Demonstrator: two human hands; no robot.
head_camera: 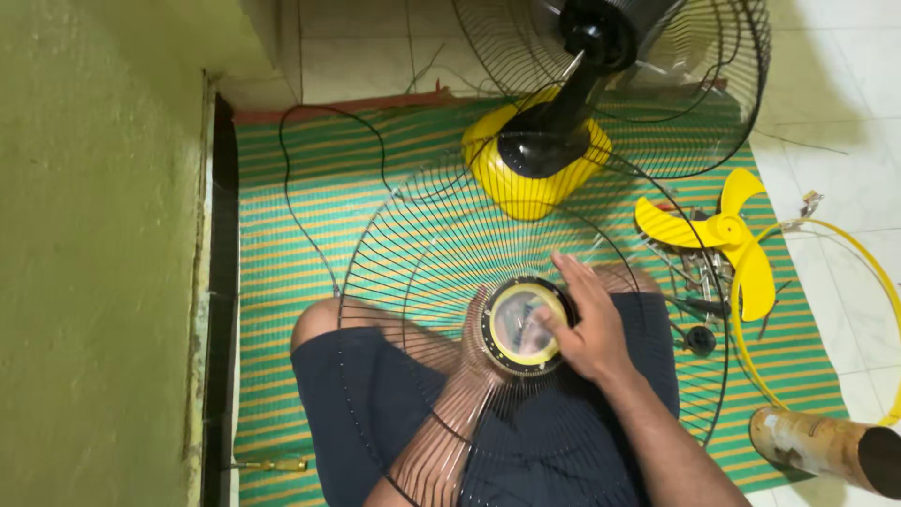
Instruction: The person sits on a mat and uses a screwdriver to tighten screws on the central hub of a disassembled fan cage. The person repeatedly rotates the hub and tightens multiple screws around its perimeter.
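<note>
A round black wire fan grille rests tilted over my lap, with a yellow and black round badge at its centre. My right hand lies on the right side of the badge, fingers stretched out flat and thumb on its face. My left hand is behind the grille at the hub and shows only through the wires; it seems to grip the hub from the back. My left forearm runs up under the grille from the bottom edge.
A fan with a yellow base, black motor and rear grille stands ahead on the striped green mat. To the right lie a yellow blade, some tools, a yellow ring and a cardboard tube. A screwdriver lies by the green wall.
</note>
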